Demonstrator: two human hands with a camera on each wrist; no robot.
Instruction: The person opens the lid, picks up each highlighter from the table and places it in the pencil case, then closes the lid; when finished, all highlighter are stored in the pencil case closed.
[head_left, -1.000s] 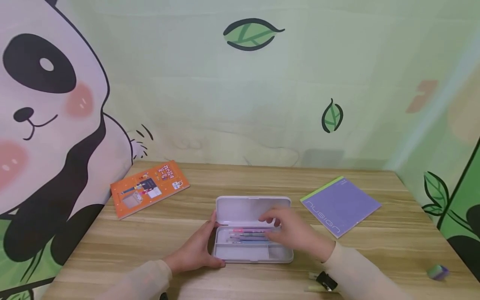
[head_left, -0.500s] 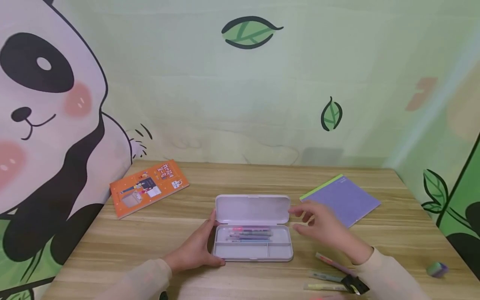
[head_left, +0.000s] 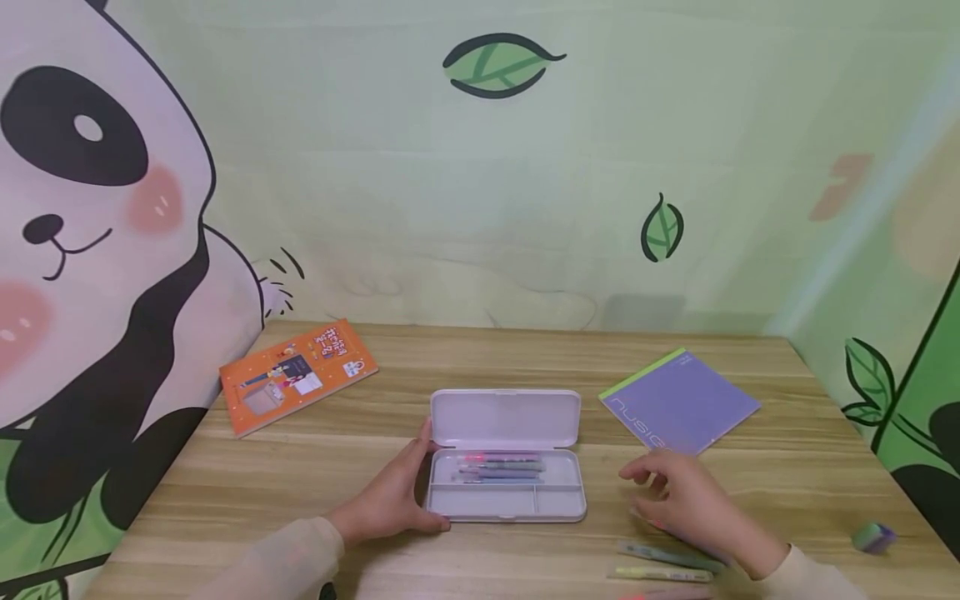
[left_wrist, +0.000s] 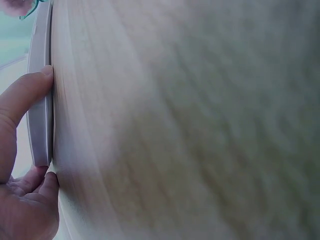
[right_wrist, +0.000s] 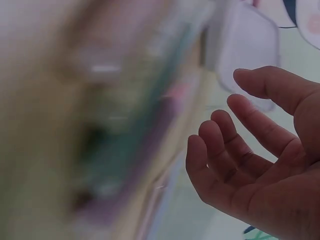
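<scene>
A white pencil case [head_left: 483, 502] lies with its lid up on the wooden table in the head view, several pens [head_left: 501, 473] in its rear compartment. My left hand [head_left: 393, 498] holds the case by its left end, thumb near the front corner and fingers behind. In the left wrist view the thumb [left_wrist: 35, 87] presses the case's side [left_wrist: 40, 125]. To the right of the case, my right hand [head_left: 693, 508] hovers with fingers loosely bent and nothing in them. Just below it lie loose pens, among them a yellow one [head_left: 660, 574] and a grey-green one [head_left: 660, 553].
An orange booklet [head_left: 300, 379] lies at the back left of the table. A purple notebook [head_left: 678, 400] is behind my right hand. At the far right sits a small green and purple object [head_left: 873, 537]. A fabric backdrop [head_left: 375, 208] with a panda stands behind.
My right hand has moved from above the case's compartments to the right and nearer, over the loose pens. The left hand stays on the case.
</scene>
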